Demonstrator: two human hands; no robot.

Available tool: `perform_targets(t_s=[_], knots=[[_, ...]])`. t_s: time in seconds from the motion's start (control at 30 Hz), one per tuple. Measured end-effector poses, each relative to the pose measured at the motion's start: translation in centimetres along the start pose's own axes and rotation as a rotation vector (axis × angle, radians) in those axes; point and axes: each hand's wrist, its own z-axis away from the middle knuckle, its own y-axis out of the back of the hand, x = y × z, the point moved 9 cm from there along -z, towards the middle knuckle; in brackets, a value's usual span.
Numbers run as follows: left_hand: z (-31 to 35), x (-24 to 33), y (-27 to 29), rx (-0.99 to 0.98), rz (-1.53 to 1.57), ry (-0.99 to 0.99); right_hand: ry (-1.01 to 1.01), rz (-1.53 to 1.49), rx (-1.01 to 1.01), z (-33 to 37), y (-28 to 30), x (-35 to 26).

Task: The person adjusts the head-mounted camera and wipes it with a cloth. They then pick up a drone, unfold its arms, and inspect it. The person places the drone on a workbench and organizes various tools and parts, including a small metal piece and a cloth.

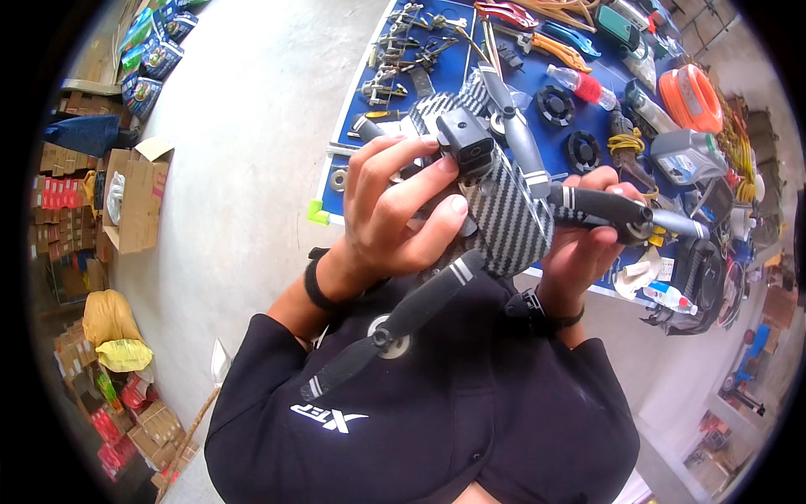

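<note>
I hold a drone (510, 220) with a striped carbon-pattern body close in front of my chest, tilted. Its dark propellers (411, 328) stick out on several sides. A small black camera block (467, 141) sits on the body. My left hand (390, 202) is closed on the drone's left side, with fingertips against the camera block and the thumb lower down by the body. My right hand (588, 244) wraps round a motor arm on the right, and a propeller crosses in front of its fingers. The palm side of my left grip is partly hidden.
Beyond the drone stands a blue-topped table (537, 101) with pliers (558, 52), black round fan-like parts (555, 106), an orange coil (690, 99), a grey jug (687, 156) and small metal parts. A black bag (697, 286) is at the table's right; cartons (138, 197) stand on the left.
</note>
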Motion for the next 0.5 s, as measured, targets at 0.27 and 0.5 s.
perform_targets(t_s=[0.27,0.5], knots=[[0.0,0.2,-1.0,-0.078,-0.232,-0.059,-0.438,-0.299,-0.037,1.0,0.0,4.0],[0.1,-0.7,-1.1,-0.118,-0.116,0.077,-0.452,-0.368,0.02,1.6,0.7,4.7]])
